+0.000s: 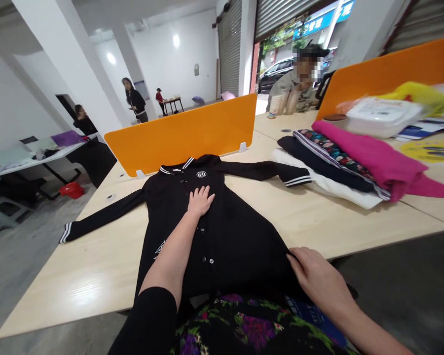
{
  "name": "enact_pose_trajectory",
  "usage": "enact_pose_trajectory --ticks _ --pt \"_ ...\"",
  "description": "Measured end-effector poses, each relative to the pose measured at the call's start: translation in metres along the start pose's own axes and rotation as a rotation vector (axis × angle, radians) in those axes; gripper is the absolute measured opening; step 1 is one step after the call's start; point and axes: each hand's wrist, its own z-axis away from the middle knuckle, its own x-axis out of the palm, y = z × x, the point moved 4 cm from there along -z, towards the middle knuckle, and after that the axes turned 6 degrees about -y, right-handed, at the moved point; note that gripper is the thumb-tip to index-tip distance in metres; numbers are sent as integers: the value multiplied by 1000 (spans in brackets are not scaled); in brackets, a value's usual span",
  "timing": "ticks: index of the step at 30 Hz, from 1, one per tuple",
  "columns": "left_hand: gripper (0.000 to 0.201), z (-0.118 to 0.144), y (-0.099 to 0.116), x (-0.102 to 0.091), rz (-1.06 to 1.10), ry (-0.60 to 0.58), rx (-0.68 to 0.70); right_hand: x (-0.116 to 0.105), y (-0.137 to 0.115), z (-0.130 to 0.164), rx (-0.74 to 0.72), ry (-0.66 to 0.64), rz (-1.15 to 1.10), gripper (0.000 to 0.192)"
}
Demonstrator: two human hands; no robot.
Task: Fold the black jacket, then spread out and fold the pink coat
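Note:
A black jacket (pixel 240 222) with white-striped collar and cuffs lies front up on the table, its sleeves spread to both sides. Snap buttons run down its front, and a round white badge sits on the chest. My left hand (pixel 200 201) rests flat on the chest, fingers spread. At the jacket's lower right edge, my right hand (pixel 314 273) pinches the fabric between thumb and fingers. The bottom hem hangs toward my body and is partly hidden.
An orange divider (pixel 181 133) stands behind the jacket on the wooden table (pixel 96 276). To the right lies a stack of folded clothes (pixel 340 162), with a white plastic container (pixel 385 116) beyond it. A person (pixel 296 84) sits across the table; others are farther back.

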Motion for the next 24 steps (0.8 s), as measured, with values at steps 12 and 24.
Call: enact_pose_trajectory --ticks 12,24 --pt "67 2 4 1 -52 10 -7 3 45 23 457 -150 -595 40" --pt "68 1 3 4 -36 -1 -5 18 29 45 532 -516 -878 44"
